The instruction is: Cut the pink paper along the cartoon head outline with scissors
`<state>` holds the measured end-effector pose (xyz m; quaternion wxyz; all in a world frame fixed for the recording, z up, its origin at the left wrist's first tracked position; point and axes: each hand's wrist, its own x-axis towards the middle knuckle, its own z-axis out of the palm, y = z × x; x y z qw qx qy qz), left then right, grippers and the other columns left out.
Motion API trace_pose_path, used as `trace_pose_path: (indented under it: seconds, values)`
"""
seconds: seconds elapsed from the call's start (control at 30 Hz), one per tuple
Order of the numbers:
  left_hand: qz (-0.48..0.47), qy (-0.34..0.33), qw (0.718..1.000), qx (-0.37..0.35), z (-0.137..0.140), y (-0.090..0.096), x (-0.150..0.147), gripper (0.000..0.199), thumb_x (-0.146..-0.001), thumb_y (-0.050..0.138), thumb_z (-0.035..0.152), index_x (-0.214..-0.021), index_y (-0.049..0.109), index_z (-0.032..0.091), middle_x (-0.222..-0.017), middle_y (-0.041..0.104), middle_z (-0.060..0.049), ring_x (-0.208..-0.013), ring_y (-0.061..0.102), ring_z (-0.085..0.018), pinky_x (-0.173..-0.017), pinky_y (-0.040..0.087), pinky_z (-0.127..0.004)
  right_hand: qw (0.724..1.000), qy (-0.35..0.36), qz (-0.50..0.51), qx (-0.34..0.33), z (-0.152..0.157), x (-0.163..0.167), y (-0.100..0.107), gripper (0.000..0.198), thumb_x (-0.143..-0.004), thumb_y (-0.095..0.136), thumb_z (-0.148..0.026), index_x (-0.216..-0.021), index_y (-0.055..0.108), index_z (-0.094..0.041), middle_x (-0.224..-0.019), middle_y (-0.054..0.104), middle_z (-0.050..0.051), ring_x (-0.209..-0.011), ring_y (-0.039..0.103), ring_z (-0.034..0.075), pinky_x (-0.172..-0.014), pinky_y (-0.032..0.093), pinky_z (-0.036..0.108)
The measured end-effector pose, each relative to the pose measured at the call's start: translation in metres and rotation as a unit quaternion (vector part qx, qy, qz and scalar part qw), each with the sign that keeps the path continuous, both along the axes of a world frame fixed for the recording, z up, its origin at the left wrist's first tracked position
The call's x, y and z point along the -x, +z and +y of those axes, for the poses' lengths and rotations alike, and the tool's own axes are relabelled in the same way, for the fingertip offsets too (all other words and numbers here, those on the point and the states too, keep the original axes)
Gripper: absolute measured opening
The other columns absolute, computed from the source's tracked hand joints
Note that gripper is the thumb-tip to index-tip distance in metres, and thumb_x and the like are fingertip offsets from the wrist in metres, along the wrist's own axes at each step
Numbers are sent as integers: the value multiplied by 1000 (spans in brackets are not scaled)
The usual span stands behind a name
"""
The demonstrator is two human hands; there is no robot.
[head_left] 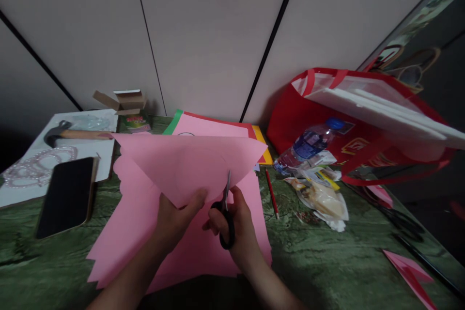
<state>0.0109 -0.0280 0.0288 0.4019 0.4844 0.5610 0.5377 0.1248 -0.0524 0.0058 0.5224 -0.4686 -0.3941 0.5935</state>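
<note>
My left hand [178,218] grips the lower edge of a pink paper sheet [185,164], thumb on the near face and fingers hidden behind. In my right hand [236,227] is a pair of scissors [228,223] with black handles, fingers through the loops. The blades point up and lie against the right part of the sheet; whether they are parted I cannot tell. A faint curved line shows on the paper. Beneath lie more pink sheets [138,232], with scalloped and stepped edges on the left.
A phone [69,196], a hammer [80,134], a bead string [39,167] and an opened small box [132,111] are on the left. Rightward are a red pencil [271,193], a water bottle [308,145], a plastic food bag [323,198] and a red bag [290,111].
</note>
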Motion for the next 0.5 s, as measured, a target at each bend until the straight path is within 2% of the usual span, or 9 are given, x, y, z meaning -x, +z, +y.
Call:
trace_pose_path:
  seconds: [0.2,0.3,0.4,0.5]
  values:
    - [-1,15,1000,7,1,-3,1,14,-62,67,26,-68,60,15,-57,63,-1,-54,62,-17,-43,49,-22,1000,-3,-5,21,1,0,8,52,-66,60,-29,-110,36,-18,-41,46,-14,-37,48,11,-44,45,24]
    - [-21,15,1000,11,1,-6,3,15,-63,67,29,-64,59,16,-52,62,0,-49,60,-16,-42,49,-22,1000,1,-6,23,0,1,7,53,-66,61,-29,-111,35,-18,-42,46,-14,-37,48,10,-45,45,24]
    - [-40,34,999,3,1,-8,2,16,-65,66,31,-63,59,16,-52,62,0,-49,60,-15,-43,49,-23,1000,7,1,21,-2,4,5,54,-65,62,-31,-110,35,-19,-45,48,-13,-38,48,10,-42,43,23]
    - [-3,36,999,26,-4,-4,-2,21,-65,65,34,-54,57,17,-47,60,1,-43,58,-15,-38,47,-23,999,24,4,45,-5,9,6,54,-64,64,-30,-108,34,-19,-47,50,-11,-38,50,11,-39,39,21]
